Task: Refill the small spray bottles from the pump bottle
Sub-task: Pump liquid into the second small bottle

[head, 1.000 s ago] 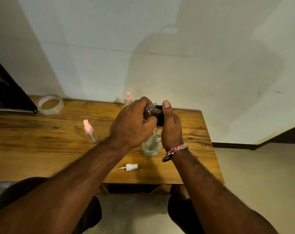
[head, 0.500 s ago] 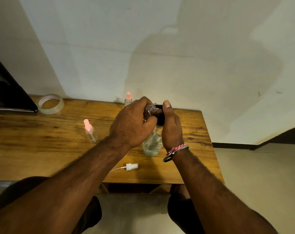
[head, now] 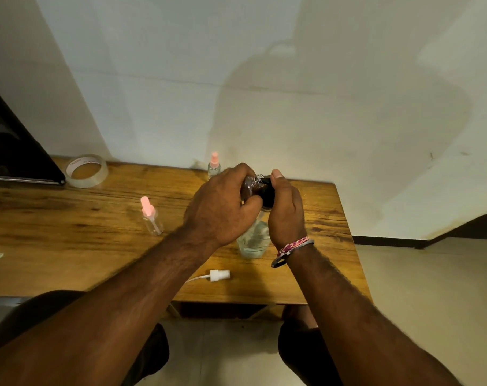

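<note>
Above the pump bottle (head: 253,240), the left hand (head: 220,207) grips an uncapped small spray bottle (head: 252,185), mouth tilted to the black pump head (head: 268,195), which the right hand (head: 286,210) clasps, thumb on top, probably to dispense. Its white sprayer (head: 218,275) lies nearer, set aside for filling.

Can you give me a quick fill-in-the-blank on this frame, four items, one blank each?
1. The left hand holds a small uncapped spray bottle against the pump bottle's black ____.
2. The loose white spray cap lies on the ____, near its front edge.
3. The spray bottles standing on the wooden table both have ____ caps.
4. The tape roll lies at the table's far ____ corner.

Missing words: pump head; table; pink; left
</note>
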A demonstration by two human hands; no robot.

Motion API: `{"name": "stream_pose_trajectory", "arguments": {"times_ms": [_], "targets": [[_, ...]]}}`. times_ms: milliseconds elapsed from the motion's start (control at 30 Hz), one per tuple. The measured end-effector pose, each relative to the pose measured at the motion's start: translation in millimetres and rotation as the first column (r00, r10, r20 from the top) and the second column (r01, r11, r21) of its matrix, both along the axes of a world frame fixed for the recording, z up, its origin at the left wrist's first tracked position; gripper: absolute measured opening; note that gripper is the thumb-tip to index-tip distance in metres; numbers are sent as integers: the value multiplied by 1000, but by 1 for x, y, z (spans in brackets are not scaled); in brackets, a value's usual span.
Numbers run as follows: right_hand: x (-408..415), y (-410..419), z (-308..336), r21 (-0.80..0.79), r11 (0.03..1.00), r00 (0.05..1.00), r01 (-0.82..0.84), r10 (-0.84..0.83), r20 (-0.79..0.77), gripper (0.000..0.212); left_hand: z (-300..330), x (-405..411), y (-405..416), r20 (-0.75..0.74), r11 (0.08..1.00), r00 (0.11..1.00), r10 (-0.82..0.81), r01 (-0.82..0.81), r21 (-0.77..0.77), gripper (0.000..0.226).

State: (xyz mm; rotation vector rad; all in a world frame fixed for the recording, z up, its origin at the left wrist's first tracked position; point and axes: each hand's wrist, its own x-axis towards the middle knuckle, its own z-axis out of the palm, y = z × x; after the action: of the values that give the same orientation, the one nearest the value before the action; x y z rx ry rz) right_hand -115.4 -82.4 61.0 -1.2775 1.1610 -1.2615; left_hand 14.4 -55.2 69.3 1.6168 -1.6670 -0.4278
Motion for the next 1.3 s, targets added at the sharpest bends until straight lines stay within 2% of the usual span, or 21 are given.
{"name": "stream_pose_trajectory", "arguments": {"times_ms": [133,200,367,667,933,1167,1300], "targets": [[2,0,-4,-13,998,998,-56,56,-19,62,2,0,0,-33,1000,999,1,-1,-15,25],[3,1,-4,-5,997,996,-83,83,-18,67,3,1,0,-42,1000,999,4,-5,-25,21],[0,3,1,15,993,993,-119,119,29,67,3,3,0,-37,999,999,6,-8,-39,20],[3,0,-3,24,995,995,-96,96,-6,68,3,3,1,-28,999,1000,5,-6,-42,21],[2,2,5,54,998,1000,-23,23,-10,39,-1,0,-1,-6,1000,1000,-4,4,-19,33],[2,2,1,19,1000,999,-13,13,33,46,-2,1,-1,-17,1000,1000,-8,8,-21,30],[3,3,3,50,996,997,-73,72,25,57,-1,1,0,-29,999,1000,0,-1,-35,29]]}}
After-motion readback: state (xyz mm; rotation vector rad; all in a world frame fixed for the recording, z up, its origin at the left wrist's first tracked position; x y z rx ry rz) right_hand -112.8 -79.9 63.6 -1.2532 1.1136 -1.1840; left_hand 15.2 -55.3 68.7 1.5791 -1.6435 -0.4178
